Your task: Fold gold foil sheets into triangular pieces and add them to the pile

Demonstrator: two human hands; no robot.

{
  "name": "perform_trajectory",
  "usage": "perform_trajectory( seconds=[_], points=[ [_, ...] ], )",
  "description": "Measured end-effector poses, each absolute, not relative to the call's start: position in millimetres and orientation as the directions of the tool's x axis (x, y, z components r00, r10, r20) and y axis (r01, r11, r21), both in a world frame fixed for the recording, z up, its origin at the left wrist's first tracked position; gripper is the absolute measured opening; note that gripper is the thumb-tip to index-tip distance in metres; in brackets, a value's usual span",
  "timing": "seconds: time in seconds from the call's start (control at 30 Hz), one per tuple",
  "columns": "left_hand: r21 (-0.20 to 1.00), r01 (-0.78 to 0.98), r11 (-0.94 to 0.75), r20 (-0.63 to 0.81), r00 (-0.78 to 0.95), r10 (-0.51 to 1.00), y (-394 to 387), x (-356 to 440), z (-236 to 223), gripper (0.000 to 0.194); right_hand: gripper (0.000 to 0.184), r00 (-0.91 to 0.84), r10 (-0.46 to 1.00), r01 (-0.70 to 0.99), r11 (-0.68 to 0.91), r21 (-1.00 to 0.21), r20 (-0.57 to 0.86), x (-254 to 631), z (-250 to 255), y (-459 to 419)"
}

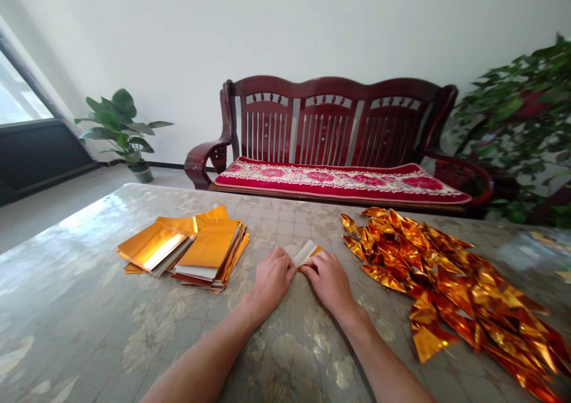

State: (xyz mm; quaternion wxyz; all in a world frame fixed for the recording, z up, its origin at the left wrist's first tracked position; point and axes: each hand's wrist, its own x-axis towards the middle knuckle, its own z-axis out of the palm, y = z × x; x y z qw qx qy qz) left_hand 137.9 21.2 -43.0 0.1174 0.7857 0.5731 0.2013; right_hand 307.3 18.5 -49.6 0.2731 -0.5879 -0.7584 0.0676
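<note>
Between my two hands, over the middle of the table, is a small sheet of gold foil paper (pixel 305 252), partly folded, with its pale back showing and a gold strip at the right. My left hand (pixel 273 273) pinches its left end, fingers closed. At the other end my right hand (pixel 329 278) grips it between thumb and fingers. My fingers hide part of the sheet. Left of my hands lies a loose stack of flat gold foil sheets (pixel 207 242). A heap of folded gold foil pieces (pixel 446 278) spreads over the table's right side.
The table (pixel 285 355) has a patterned, glossy cover. Behind its far edge stands a dark red wooden bench (pixel 328 123) with a red floral cushion (pixel 339 180). Potted plants (pixel 120 123) flank the bench. A clear plastic bag (pixel 530 248) lies at the far right.
</note>
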Motion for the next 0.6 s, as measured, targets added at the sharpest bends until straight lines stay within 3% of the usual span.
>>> perform_trajectory(
  seconds=[0.17, 0.27, 0.6],
  points=[
    [0.384, 0.871, -0.307, 0.17, 0.26, 0.951, 20.3, 138.4, -40.1, 0.017, 0.012, -0.194, 0.941, 0.779, 0.32, -0.54, 0.278, 316.5, -46.1, 22.3],
    [0.379, 0.873, -0.308, 0.166, 0.263, 0.95, 20.0, 138.7, -39.0, 0.017, 0.012, -0.191, 0.939, 0.779, 0.322, -0.539, 0.285, 321.3, -46.4, 23.8],
    [0.347, 0.887, -0.304, 0.156, 0.265, 0.951, 19.8, 140.5, -37.6, 0.017, 0.018, -0.289, 0.884, 0.868, 0.403, -0.289, 0.367, 321.2, -46.8, 23.0]
  ],
)
